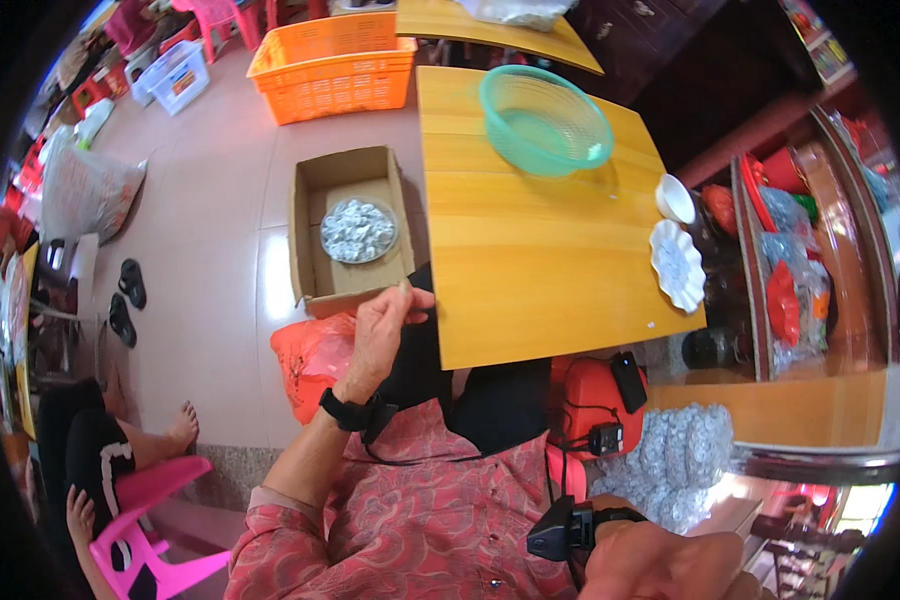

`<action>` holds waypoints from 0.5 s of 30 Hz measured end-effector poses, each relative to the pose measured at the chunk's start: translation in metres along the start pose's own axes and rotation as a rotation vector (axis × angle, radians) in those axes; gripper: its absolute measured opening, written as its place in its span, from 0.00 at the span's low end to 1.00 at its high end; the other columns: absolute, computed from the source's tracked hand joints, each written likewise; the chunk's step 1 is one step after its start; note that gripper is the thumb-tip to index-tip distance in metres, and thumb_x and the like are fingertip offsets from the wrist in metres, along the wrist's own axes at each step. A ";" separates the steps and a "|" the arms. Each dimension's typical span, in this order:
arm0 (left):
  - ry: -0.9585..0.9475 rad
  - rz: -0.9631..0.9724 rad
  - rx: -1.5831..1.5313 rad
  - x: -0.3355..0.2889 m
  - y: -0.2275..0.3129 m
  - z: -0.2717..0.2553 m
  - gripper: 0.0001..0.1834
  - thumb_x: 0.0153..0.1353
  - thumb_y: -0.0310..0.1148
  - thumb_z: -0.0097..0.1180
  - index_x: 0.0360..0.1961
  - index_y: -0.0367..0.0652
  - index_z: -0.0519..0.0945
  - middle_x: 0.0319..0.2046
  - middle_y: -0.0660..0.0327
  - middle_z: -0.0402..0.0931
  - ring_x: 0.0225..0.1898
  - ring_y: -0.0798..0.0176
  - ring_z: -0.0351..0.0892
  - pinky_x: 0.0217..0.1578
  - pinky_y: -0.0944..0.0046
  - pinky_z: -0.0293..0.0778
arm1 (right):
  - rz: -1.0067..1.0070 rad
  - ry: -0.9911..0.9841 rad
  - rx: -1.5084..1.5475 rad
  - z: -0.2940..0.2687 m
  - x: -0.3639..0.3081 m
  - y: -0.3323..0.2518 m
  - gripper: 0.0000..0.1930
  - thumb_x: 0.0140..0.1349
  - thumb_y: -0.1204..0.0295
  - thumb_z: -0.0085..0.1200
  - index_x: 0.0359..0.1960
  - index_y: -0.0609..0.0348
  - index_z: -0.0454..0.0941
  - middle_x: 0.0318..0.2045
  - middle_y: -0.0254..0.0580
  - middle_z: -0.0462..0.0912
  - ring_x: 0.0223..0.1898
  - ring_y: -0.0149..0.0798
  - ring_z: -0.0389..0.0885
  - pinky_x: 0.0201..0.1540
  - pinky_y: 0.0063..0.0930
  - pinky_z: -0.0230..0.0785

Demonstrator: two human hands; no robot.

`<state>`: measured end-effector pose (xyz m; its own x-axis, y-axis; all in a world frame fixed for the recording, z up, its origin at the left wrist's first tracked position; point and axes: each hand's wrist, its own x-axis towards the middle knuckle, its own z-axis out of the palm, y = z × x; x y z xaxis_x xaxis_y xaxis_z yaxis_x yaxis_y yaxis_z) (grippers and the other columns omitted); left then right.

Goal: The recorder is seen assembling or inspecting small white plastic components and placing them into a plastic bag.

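My left hand (382,325), with a black band on its wrist, is closed in front of me by the left edge of the yellow wooden table (540,270). Its thumb and fingers are drawn together; whatever they hold, if anything, is too small to make out. Just beyond it, on the floor, stands an open cardboard box (310,175) with a round tub of small silvery pieces (358,231) inside. My right hand (665,560) is raised very near the camera at the lower right, beside a black wrist device (560,530). Its fingers cannot be made out.
A green plastic basket (545,120), a white bowl (675,199) and a white scalloped dish (676,265) stand on the table. Beyond are an orange crate (335,70) and shelves at right. A red bag (315,360) lies below; a person sits by a pink stool (150,540).
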<state>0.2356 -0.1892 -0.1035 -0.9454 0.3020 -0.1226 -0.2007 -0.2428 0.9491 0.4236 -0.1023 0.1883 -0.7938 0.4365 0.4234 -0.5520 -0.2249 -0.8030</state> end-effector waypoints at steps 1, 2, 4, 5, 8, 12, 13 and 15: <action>0.058 -0.001 -0.087 0.008 -0.001 -0.008 0.23 0.73 0.45 0.44 0.39 0.34 0.82 0.36 0.57 0.82 0.37 0.67 0.79 0.40 0.66 0.76 | 0.021 -0.061 0.040 -0.006 0.007 0.010 0.18 0.73 0.56 0.38 0.48 0.49 0.79 0.33 0.30 0.83 0.39 0.31 0.75 0.42 0.44 0.71; 0.161 -0.027 -0.171 0.015 0.001 -0.018 0.23 0.72 0.45 0.46 0.35 0.34 0.82 0.34 0.57 0.81 0.34 0.67 0.79 0.37 0.66 0.76 | 0.041 -0.122 0.079 -0.015 0.010 0.019 0.16 0.72 0.57 0.41 0.45 0.48 0.80 0.32 0.28 0.82 0.37 0.30 0.75 0.39 0.42 0.72; 0.334 -0.033 -0.229 0.023 0.013 -0.046 0.23 0.71 0.47 0.47 0.36 0.34 0.82 0.34 0.57 0.81 0.35 0.65 0.79 0.37 0.66 0.75 | 0.092 -0.297 -0.099 -0.056 0.009 0.046 0.11 0.63 0.66 0.52 0.42 0.57 0.81 0.32 0.35 0.83 0.33 0.34 0.79 0.35 0.37 0.73; 0.395 -0.020 -0.299 0.026 0.011 -0.070 0.23 0.71 0.47 0.47 0.37 0.34 0.81 0.34 0.57 0.81 0.35 0.64 0.79 0.38 0.66 0.75 | 0.133 -0.473 -0.277 -0.078 0.007 0.054 0.11 0.54 0.76 0.63 0.39 0.66 0.81 0.31 0.43 0.85 0.29 0.39 0.83 0.32 0.31 0.74; 0.491 -0.016 -0.433 0.026 0.006 -0.105 0.23 0.71 0.46 0.46 0.41 0.33 0.79 0.37 0.55 0.80 0.38 0.61 0.79 0.40 0.64 0.75 | 0.136 -0.531 -0.750 -0.096 0.025 0.099 0.14 0.54 0.87 0.60 0.43 0.66 0.79 0.27 0.44 0.81 0.22 0.29 0.77 0.26 0.19 0.69; 0.560 -0.142 -0.635 0.029 -0.019 -0.129 0.21 0.71 0.43 0.45 0.42 0.33 0.78 0.38 0.54 0.78 0.38 0.59 0.78 0.42 0.63 0.76 | 0.423 -0.713 -0.938 -0.145 -0.007 0.166 0.09 0.59 0.76 0.60 0.40 0.65 0.80 0.28 0.44 0.79 0.29 0.39 0.80 0.31 0.28 0.71; 0.585 -0.157 -0.641 0.032 -0.019 -0.129 0.21 0.72 0.43 0.45 0.42 0.33 0.78 0.38 0.54 0.78 0.38 0.59 0.78 0.42 0.63 0.76 | 0.425 -0.714 -0.936 -0.157 -0.018 0.176 0.09 0.59 0.76 0.60 0.40 0.65 0.80 0.28 0.44 0.79 0.29 0.39 0.80 0.31 0.28 0.71; 0.607 -0.177 -0.639 0.033 -0.024 -0.133 0.21 0.72 0.43 0.44 0.42 0.33 0.78 0.38 0.54 0.78 0.38 0.59 0.78 0.43 0.63 0.76 | 0.423 -0.860 -1.067 -0.177 -0.042 0.191 0.10 0.63 0.69 0.55 0.41 0.63 0.79 0.31 0.47 0.78 0.37 0.51 0.78 0.39 0.40 0.72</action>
<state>0.1750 -0.2964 -0.1690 -0.8239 -0.1116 -0.5556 -0.2894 -0.7601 0.5818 0.3968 -0.0094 -0.0575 -0.9649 -0.2363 -0.1142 -0.0932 0.7155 -0.6924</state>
